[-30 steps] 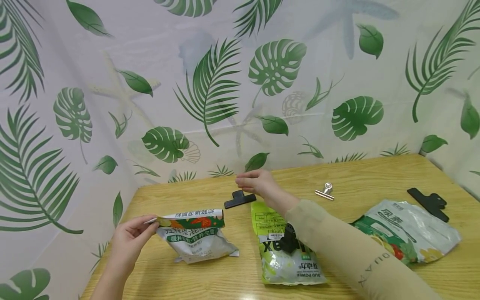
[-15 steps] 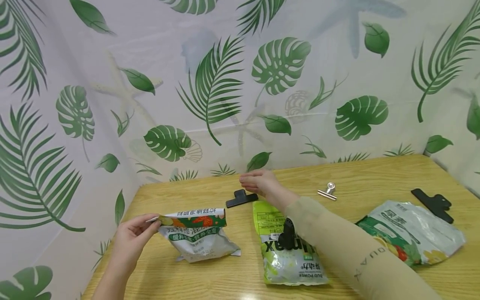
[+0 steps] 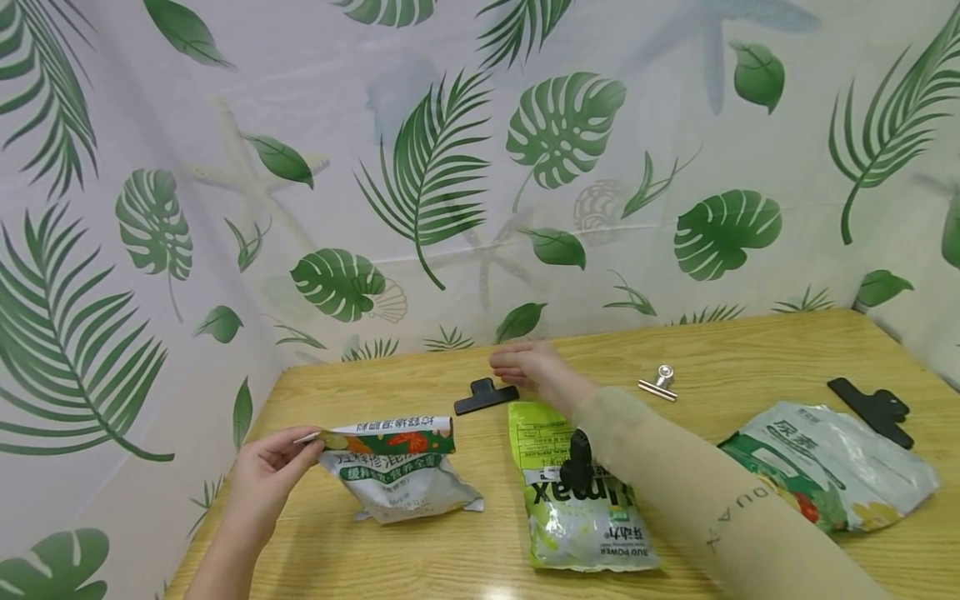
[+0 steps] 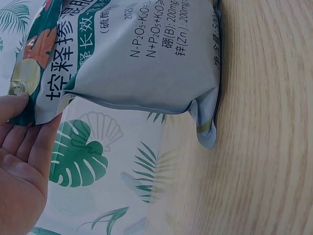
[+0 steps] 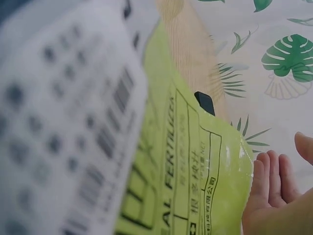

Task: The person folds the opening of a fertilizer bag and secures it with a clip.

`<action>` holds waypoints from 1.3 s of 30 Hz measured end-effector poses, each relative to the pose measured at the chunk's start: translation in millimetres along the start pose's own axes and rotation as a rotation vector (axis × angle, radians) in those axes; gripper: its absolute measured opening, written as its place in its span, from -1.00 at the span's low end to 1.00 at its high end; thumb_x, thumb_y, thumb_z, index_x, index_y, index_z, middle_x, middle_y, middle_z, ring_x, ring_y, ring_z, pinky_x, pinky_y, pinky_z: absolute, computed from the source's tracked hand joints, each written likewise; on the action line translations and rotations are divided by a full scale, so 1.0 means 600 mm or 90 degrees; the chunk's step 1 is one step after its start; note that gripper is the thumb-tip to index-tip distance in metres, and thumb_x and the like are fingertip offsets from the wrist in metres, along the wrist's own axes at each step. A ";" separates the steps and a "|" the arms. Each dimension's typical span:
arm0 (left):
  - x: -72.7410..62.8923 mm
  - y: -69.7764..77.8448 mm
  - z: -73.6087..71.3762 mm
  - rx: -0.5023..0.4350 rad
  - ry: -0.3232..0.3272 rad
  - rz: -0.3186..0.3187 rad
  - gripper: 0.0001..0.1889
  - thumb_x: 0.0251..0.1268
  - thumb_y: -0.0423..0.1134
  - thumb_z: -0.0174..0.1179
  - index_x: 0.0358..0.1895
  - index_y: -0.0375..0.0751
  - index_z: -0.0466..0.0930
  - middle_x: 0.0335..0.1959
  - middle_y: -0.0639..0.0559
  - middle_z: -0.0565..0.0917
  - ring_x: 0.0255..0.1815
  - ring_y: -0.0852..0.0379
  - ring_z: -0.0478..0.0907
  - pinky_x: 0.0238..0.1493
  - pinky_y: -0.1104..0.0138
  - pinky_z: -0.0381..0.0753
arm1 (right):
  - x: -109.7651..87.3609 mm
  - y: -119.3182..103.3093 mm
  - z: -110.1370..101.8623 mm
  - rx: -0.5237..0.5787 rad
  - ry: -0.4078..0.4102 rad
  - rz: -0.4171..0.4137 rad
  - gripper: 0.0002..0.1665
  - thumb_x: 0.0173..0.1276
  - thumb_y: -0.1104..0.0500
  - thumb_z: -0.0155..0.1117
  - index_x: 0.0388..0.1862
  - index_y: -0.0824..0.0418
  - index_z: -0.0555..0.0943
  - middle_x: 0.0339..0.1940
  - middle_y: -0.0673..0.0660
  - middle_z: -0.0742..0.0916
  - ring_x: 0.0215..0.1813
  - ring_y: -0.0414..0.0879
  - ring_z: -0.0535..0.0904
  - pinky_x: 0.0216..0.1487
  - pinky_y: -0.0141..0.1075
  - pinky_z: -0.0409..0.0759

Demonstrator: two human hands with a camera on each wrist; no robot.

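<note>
By the left edge of the table (image 3: 352, 567), the left hand (image 3: 272, 471) pinches a white bag (image 3: 401, 487) at its fold; toward the back edge, the right hand (image 3: 538, 371), fingers straight, hangs near a black clip (image 3: 486, 395).

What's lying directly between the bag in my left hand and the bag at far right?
In the head view, the lime-green bag lies between them on the table; your right sleeve also crosses that stretch.
</note>
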State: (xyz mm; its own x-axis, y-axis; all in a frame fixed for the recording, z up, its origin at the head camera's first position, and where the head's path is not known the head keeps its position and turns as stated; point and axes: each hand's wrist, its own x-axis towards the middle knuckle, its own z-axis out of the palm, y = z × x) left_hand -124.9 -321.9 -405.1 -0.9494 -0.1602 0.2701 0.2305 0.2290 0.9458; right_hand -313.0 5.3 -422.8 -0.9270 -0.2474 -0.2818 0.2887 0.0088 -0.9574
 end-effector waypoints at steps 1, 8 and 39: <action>0.000 0.000 0.000 0.001 0.000 -0.002 -0.64 0.41 -0.62 0.26 -0.18 -0.02 0.85 -0.29 0.33 0.80 -0.27 0.39 0.72 -0.15 0.55 0.74 | 0.001 0.001 -0.001 -0.002 0.000 0.002 -0.47 0.58 0.27 0.31 0.45 0.41 0.53 0.47 0.35 0.62 0.48 0.18 0.59 0.51 -0.12 0.56; 0.002 0.000 0.000 0.005 0.002 -0.016 -0.70 0.41 -0.61 0.27 -0.16 -0.11 0.85 -0.29 0.32 0.81 -0.26 0.39 0.74 -0.14 0.54 0.75 | 0.013 0.002 -0.005 0.007 0.008 0.049 -0.46 0.57 0.27 0.32 0.45 0.41 0.53 0.48 0.34 0.61 0.47 0.14 0.60 0.49 -0.18 0.57; 0.002 -0.005 -0.002 -0.021 -0.008 0.001 -0.60 0.41 -0.63 0.24 -0.18 0.04 0.86 -0.29 0.29 0.82 -0.27 0.37 0.74 -0.14 0.53 0.75 | 0.022 0.012 -0.001 -0.154 0.011 0.072 -0.51 0.47 0.35 0.37 0.36 0.37 0.63 0.41 0.31 0.66 0.25 0.11 0.64 0.41 -0.20 0.59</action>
State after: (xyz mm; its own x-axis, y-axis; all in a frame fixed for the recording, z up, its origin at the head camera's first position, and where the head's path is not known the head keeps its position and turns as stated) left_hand -126.7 -323.9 -407.1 -0.9516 -0.1480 0.2695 0.2387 0.1970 0.9509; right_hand -322.9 2.5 -433.5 -0.8966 -0.2148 -0.3873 0.3274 0.2674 -0.9063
